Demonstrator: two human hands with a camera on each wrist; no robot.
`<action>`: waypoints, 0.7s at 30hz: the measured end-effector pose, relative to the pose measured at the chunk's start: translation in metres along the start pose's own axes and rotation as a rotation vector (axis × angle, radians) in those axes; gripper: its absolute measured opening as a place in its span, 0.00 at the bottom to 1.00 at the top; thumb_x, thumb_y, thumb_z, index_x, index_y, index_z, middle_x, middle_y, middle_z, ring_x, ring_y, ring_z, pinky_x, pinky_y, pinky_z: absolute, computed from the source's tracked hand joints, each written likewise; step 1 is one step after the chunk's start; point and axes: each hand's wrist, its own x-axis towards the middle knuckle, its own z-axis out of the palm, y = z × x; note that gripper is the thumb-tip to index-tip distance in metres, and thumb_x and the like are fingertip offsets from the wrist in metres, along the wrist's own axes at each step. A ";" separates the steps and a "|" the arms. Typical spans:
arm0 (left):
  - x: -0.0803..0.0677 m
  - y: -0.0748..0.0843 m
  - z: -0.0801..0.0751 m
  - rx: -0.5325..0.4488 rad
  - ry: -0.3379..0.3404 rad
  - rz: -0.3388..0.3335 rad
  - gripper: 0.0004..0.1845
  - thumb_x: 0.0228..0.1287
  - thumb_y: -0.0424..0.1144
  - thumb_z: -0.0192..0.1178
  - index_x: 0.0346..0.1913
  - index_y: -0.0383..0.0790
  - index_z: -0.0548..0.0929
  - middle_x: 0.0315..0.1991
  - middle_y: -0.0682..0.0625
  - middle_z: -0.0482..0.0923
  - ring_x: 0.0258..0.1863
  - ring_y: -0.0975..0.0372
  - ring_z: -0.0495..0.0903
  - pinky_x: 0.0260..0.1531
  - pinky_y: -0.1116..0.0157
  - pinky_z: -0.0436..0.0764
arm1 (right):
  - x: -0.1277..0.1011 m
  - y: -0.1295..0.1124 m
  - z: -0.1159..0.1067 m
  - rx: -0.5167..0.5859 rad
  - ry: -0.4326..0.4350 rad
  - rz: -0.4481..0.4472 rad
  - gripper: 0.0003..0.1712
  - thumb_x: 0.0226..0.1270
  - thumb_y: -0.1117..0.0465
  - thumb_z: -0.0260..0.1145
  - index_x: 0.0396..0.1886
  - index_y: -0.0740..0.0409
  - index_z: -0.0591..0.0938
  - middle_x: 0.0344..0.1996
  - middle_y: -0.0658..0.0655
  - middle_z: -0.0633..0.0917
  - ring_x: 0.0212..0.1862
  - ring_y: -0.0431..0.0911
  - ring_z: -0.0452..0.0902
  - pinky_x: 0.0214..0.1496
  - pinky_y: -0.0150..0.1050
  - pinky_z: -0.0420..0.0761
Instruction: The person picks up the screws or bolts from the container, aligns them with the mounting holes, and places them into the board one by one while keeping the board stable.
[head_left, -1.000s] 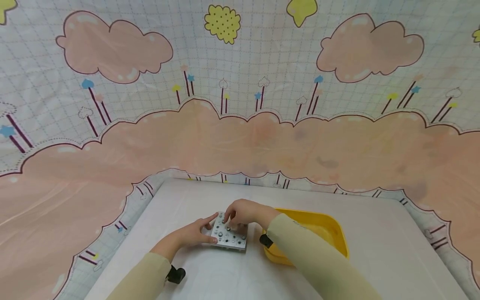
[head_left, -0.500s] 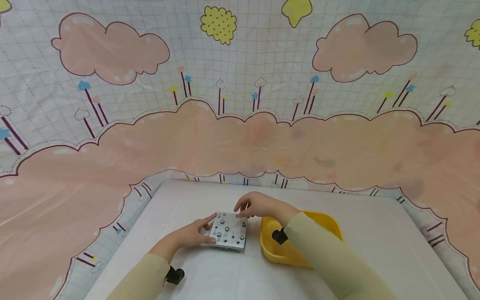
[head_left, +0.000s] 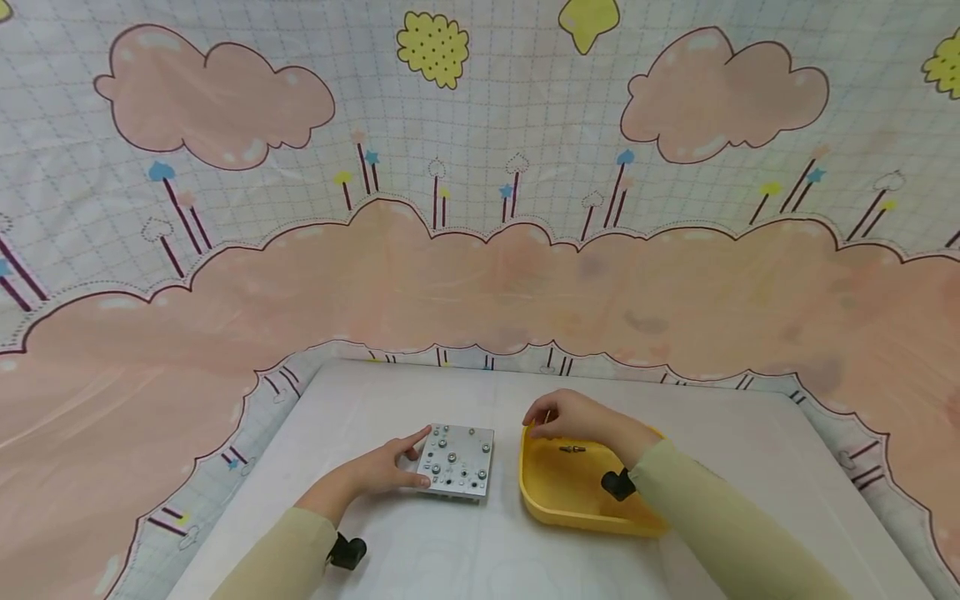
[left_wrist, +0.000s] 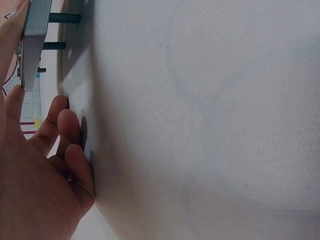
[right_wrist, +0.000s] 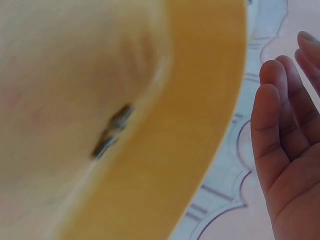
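Observation:
A silver square metal plate with several round-headed bolts in its top face lies in front of me in the head view. My left hand holds its left side, thumb at the near corner and index finger at the far one. In the left wrist view the plate shows threaded bolt ends sticking out beneath, while the other fingers of the left hand curl loosely by the table. My right hand hovers over the far left rim of a yellow tray, fingers loosely bent. Small dark metal bolts lie inside the tray.
The tray stands to the right of the plate on a white-covered table. A patterned cloth backdrop with clouds rises behind the table and along its sides. Black wrist cameras sit at both sleeves.
The right hand has moved right, from above the plate to over the tray, uncovering the plate's bolts on the way. The left hand has stayed on the plate's left side.

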 end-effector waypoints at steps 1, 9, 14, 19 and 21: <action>0.000 0.000 0.000 -0.001 0.000 0.001 0.53 0.50 0.58 0.74 0.78 0.61 0.57 0.53 0.51 0.71 0.50 0.54 0.69 0.58 0.44 0.68 | -0.004 0.004 -0.001 -0.001 0.009 0.003 0.07 0.66 0.59 0.71 0.43 0.50 0.88 0.32 0.46 0.83 0.35 0.42 0.78 0.39 0.36 0.79; 0.000 0.002 -0.001 -0.017 -0.006 0.006 0.53 0.50 0.57 0.75 0.78 0.58 0.57 0.53 0.51 0.71 0.50 0.54 0.68 0.58 0.44 0.67 | -0.027 0.033 -0.007 0.034 0.038 0.032 0.11 0.67 0.62 0.69 0.46 0.61 0.86 0.32 0.50 0.83 0.36 0.54 0.80 0.37 0.39 0.79; 0.001 0.000 0.000 -0.017 -0.003 0.008 0.54 0.50 0.58 0.75 0.78 0.58 0.57 0.52 0.51 0.71 0.49 0.54 0.68 0.57 0.45 0.68 | -0.032 0.041 -0.007 0.034 0.029 0.073 0.11 0.67 0.62 0.69 0.46 0.61 0.86 0.31 0.51 0.83 0.36 0.56 0.81 0.35 0.40 0.78; 0.001 0.000 0.000 -0.014 -0.003 0.010 0.54 0.50 0.58 0.75 0.78 0.58 0.57 0.52 0.51 0.71 0.48 0.55 0.68 0.56 0.46 0.68 | -0.033 0.045 -0.004 -0.017 0.030 0.108 0.09 0.65 0.61 0.71 0.43 0.58 0.87 0.29 0.52 0.83 0.32 0.51 0.79 0.33 0.38 0.77; 0.002 0.000 0.000 -0.013 -0.005 0.009 0.54 0.50 0.57 0.75 0.78 0.58 0.57 0.52 0.52 0.70 0.48 0.55 0.68 0.56 0.46 0.68 | -0.033 0.046 -0.003 -0.029 0.034 0.119 0.08 0.65 0.62 0.71 0.42 0.58 0.87 0.28 0.53 0.84 0.30 0.51 0.79 0.32 0.38 0.77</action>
